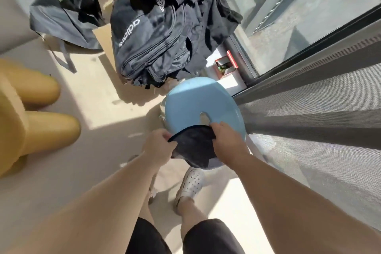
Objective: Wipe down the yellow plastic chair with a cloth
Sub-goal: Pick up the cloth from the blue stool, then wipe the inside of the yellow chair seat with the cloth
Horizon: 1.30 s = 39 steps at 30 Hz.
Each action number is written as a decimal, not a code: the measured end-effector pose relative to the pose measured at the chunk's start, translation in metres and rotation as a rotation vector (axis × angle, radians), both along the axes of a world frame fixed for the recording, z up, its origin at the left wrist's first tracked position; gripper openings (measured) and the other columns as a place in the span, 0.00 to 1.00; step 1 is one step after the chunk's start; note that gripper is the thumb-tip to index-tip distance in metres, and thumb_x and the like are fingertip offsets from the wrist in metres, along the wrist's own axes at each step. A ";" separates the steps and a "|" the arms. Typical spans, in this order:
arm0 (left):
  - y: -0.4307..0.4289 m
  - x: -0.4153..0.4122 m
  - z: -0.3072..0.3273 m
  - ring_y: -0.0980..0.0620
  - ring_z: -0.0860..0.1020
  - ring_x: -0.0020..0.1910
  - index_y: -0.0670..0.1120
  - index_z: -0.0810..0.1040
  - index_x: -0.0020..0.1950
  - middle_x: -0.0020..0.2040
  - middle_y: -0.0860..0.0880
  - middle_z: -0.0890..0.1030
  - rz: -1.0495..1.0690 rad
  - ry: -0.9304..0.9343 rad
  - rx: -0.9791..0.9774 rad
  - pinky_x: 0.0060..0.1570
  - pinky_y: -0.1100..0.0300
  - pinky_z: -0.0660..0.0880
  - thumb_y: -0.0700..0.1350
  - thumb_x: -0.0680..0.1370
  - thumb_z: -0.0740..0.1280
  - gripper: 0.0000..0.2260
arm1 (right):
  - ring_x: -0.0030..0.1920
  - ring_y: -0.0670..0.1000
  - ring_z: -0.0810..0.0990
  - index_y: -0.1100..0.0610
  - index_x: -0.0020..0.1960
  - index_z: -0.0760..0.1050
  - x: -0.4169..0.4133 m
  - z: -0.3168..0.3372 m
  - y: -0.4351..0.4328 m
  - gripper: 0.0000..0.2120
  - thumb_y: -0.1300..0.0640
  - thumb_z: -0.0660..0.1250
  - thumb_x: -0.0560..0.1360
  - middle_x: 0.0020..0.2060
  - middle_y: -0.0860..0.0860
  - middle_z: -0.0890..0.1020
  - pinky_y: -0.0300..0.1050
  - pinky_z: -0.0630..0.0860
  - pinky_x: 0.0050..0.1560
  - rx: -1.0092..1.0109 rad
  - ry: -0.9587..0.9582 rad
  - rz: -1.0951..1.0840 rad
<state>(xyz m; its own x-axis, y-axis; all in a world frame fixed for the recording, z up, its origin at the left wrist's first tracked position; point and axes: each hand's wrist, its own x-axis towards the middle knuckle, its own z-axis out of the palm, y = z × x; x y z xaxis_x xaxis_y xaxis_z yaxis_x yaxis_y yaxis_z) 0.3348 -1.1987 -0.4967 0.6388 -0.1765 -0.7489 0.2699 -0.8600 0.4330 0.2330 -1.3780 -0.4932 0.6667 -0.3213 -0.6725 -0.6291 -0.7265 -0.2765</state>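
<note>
A dark blue cloth (pixel 194 148) lies over the near edge of a round light-blue stool (pixel 193 105). My left hand (pixel 158 146) pinches the cloth's left edge, and my right hand (pixel 227 139) grips its right edge on the stool top. The yellow plastic chair (pixel 31 113) stands at the far left; its thick rounded legs show, and part of it is cut off by the frame edge. Both hands are well to the right of that chair.
A black backpack (pixel 148 33) and dark clothes are piled on cardboard straight ahead, with a dark bag (pixel 66 12) to their left. A sliding glass door and grey mesh screen (pixel 319 119) run along the right. A small red box (pixel 225 66) sits near the door track. My white shoe (pixel 190 183) is under the stool.
</note>
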 end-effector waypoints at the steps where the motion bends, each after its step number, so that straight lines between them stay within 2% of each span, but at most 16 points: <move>1: 0.009 0.001 0.017 0.48 0.77 0.39 0.48 0.78 0.44 0.37 0.51 0.79 0.038 -0.006 -0.031 0.33 0.62 0.69 0.40 0.75 0.71 0.04 | 0.58 0.61 0.78 0.50 0.78 0.62 0.003 0.016 0.006 0.29 0.64 0.59 0.79 0.59 0.55 0.75 0.54 0.75 0.58 0.004 -0.013 0.032; 2: 0.021 0.001 0.033 0.48 0.77 0.38 0.46 0.78 0.45 0.37 0.50 0.79 0.085 -0.015 -0.056 0.31 0.64 0.68 0.40 0.75 0.71 0.03 | 0.57 0.61 0.78 0.50 0.79 0.62 0.007 0.032 0.012 0.30 0.64 0.61 0.79 0.60 0.55 0.75 0.54 0.76 0.58 0.001 -0.035 0.056; 3: 0.032 0.002 0.050 0.48 0.77 0.36 0.45 0.79 0.45 0.36 0.49 0.79 0.131 -0.024 -0.079 0.30 0.64 0.68 0.40 0.75 0.71 0.02 | 0.57 0.61 0.79 0.51 0.77 0.65 0.011 0.048 0.019 0.28 0.64 0.62 0.78 0.60 0.55 0.75 0.54 0.76 0.58 -0.005 -0.062 0.066; 5: 0.058 0.004 0.080 0.49 0.77 0.34 0.46 0.79 0.44 0.35 0.47 0.80 0.211 -0.034 -0.108 0.30 0.60 0.69 0.40 0.75 0.71 0.02 | 0.57 0.61 0.79 0.55 0.68 0.74 0.020 0.078 0.032 0.19 0.64 0.63 0.78 0.59 0.55 0.76 0.54 0.76 0.58 0.000 -0.127 0.057; 8: 0.102 0.008 0.125 0.52 0.76 0.27 0.45 0.79 0.42 0.30 0.48 0.80 0.290 -0.030 -0.159 0.30 0.61 0.69 0.37 0.75 0.70 0.04 | 0.56 0.61 0.79 0.57 0.62 0.77 0.033 0.120 0.060 0.13 0.62 0.65 0.78 0.57 0.56 0.78 0.54 0.76 0.57 0.004 -0.165 0.032; 12: 0.172 0.011 0.177 0.49 0.74 0.30 0.46 0.75 0.38 0.32 0.48 0.76 0.303 -0.103 -0.198 0.31 0.58 0.68 0.36 0.76 0.69 0.09 | 0.50 0.58 0.79 0.57 0.53 0.79 0.048 0.165 0.114 0.07 0.63 0.64 0.78 0.48 0.54 0.77 0.47 0.68 0.44 -0.055 -0.232 0.104; 15: 0.240 0.009 0.203 0.48 0.75 0.35 0.46 0.76 0.41 0.35 0.50 0.76 0.313 -0.200 -0.163 0.32 0.58 0.67 0.38 0.75 0.70 0.06 | 0.47 0.57 0.76 0.57 0.51 0.80 0.054 0.193 0.171 0.06 0.63 0.65 0.77 0.44 0.50 0.73 0.46 0.61 0.42 -0.077 -0.313 0.127; 18: 0.320 0.004 0.222 0.47 0.77 0.41 0.47 0.77 0.44 0.41 0.49 0.79 0.335 -0.281 -0.058 0.39 0.56 0.74 0.40 0.75 0.70 0.04 | 0.49 0.58 0.76 0.54 0.46 0.78 0.059 0.214 0.245 0.04 0.62 0.68 0.75 0.42 0.49 0.72 0.46 0.63 0.43 -0.043 -0.359 0.146; 20: 0.377 -0.001 0.232 0.45 0.78 0.45 0.49 0.76 0.44 0.43 0.49 0.79 0.356 -0.310 -0.017 0.45 0.55 0.76 0.41 0.75 0.70 0.04 | 0.51 0.58 0.78 0.55 0.48 0.81 0.061 0.223 0.301 0.04 0.61 0.69 0.75 0.45 0.51 0.77 0.46 0.68 0.45 -0.006 -0.366 0.147; 22: 0.439 -0.005 0.243 0.47 0.77 0.42 0.48 0.77 0.46 0.41 0.51 0.78 0.365 -0.324 0.007 0.41 0.57 0.74 0.41 0.75 0.70 0.03 | 0.50 0.57 0.79 0.55 0.51 0.83 0.062 0.232 0.362 0.07 0.61 0.69 0.74 0.48 0.53 0.81 0.46 0.71 0.47 0.026 -0.387 0.148; 25: 0.527 -0.003 0.256 0.52 0.75 0.38 0.47 0.78 0.48 0.39 0.53 0.77 0.365 -0.338 0.010 0.34 0.59 0.69 0.41 0.76 0.70 0.03 | 0.46 0.55 0.79 0.54 0.50 0.83 0.064 0.248 0.444 0.07 0.61 0.69 0.74 0.45 0.52 0.82 0.45 0.71 0.46 0.077 -0.393 0.137; 28: 0.596 0.007 0.267 0.49 0.76 0.37 0.47 0.78 0.46 0.40 0.50 0.78 0.435 -0.340 -0.009 0.31 0.59 0.68 0.41 0.76 0.70 0.03 | 0.45 0.52 0.79 0.52 0.47 0.81 0.076 0.259 0.510 0.05 0.61 0.70 0.74 0.42 0.48 0.82 0.44 0.72 0.44 0.120 -0.362 0.160; 31: 0.643 0.025 0.274 0.48 0.76 0.36 0.47 0.78 0.45 0.40 0.49 0.79 0.477 -0.329 -0.012 0.31 0.59 0.67 0.41 0.76 0.70 0.03 | 0.43 0.50 0.78 0.49 0.45 0.78 0.100 0.263 0.561 0.05 0.59 0.70 0.74 0.39 0.44 0.80 0.40 0.69 0.39 0.151 -0.350 0.183; 35: 0.684 0.055 0.271 0.49 0.75 0.34 0.43 0.79 0.46 0.38 0.48 0.79 0.539 -0.296 -0.049 0.32 0.59 0.69 0.39 0.77 0.69 0.01 | 0.45 0.52 0.79 0.50 0.47 0.78 0.139 0.256 0.605 0.05 0.59 0.68 0.76 0.43 0.48 0.82 0.44 0.72 0.44 0.205 -0.308 0.190; 39: 0.723 0.103 0.252 0.51 0.73 0.33 0.42 0.79 0.46 0.34 0.50 0.78 0.592 -0.269 -0.045 0.33 0.59 0.67 0.39 0.77 0.70 0.01 | 0.43 0.53 0.80 0.49 0.48 0.76 0.199 0.232 0.638 0.06 0.59 0.68 0.77 0.44 0.50 0.82 0.45 0.73 0.41 0.212 -0.224 0.260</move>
